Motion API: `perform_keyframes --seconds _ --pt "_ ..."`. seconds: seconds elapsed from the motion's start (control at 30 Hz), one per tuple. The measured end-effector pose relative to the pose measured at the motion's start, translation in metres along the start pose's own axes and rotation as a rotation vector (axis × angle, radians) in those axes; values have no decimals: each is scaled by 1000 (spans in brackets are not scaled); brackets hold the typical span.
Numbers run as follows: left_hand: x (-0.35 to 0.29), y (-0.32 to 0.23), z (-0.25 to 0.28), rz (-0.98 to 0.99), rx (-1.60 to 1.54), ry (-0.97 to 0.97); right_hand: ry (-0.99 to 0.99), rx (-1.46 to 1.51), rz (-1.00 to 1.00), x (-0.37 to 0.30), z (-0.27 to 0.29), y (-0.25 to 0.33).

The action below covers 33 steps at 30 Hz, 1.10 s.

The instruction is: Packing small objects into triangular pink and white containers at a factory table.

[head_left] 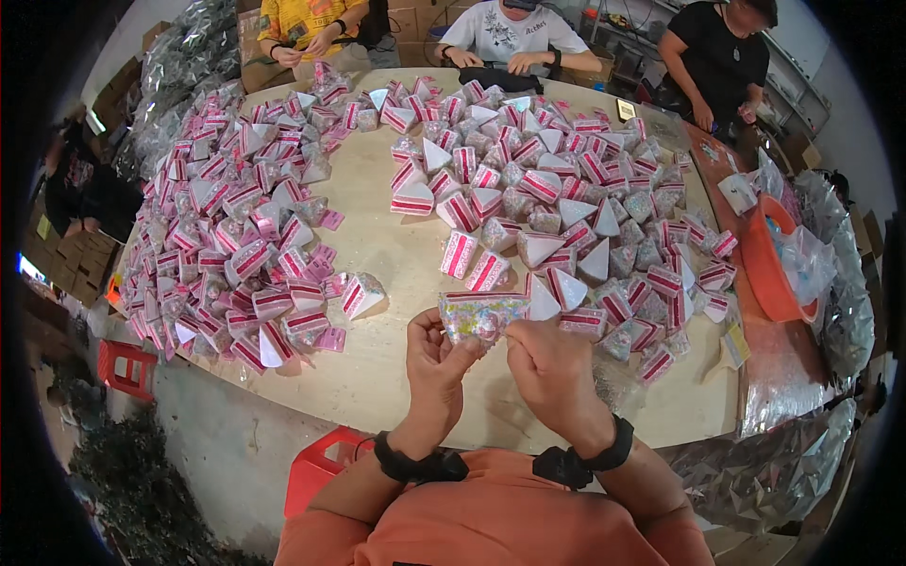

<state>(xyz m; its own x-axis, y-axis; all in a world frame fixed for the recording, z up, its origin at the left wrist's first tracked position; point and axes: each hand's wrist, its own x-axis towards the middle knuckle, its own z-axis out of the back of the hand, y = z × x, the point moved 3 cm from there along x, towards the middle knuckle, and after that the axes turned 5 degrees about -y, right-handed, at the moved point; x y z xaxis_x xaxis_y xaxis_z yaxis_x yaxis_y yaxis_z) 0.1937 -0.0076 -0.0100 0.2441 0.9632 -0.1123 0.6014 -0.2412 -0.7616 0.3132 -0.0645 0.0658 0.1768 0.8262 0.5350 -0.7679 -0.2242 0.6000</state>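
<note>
A fake cake slice (pixel 477 316) with a speckled, multicoloured face and a pink band along its upper edge is up in front of me, above the table's near side. My left hand (pixel 436 368) grips it from the left and below, thumb across the front. Against its right end, my right hand (pixel 557 373) is closed, thumb and fingers pinched together; what is between them is hidden. Just beyond lie more pink-and-white cake slices (pixel 488 271), some with plain white triangular faces (pixel 540 298).
A large pile of slices with pink tags (pixel 250 258) covers the table's left; another spreads across its right. An orange basin (pixel 766 259) holding plastic bags stands at right. Several people work around the table. A red stool (pixel 321 460) is at lower left.
</note>
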Motion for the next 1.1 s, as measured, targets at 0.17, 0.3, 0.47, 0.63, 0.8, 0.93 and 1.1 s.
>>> perform_keyframes --seconds 0.17,0.3,0.47,0.63,0.8,0.93,1.1 --pt "0 1 5 -11 69 17 -2 -6 20 0 0 1" --pt "-1 1 3 -2 48 3 4 -20 27 -1 0 1" --pt "-2 2 3 -35 82 13 27 -42 11 -3 -1 -1" --pt "-3 0 0 -140 169 21 47 -123 47 -4 -1 -1" --pt "-6 -1 1 -180 261 -1 43 -153 56 -5 -4 -5" --pt "-6 -6 1 -211 324 -5 83 -148 40 -6 -5 -6" --pt "-4 2 4 -168 274 -24 63 -61 -39 -6 -7 -11"
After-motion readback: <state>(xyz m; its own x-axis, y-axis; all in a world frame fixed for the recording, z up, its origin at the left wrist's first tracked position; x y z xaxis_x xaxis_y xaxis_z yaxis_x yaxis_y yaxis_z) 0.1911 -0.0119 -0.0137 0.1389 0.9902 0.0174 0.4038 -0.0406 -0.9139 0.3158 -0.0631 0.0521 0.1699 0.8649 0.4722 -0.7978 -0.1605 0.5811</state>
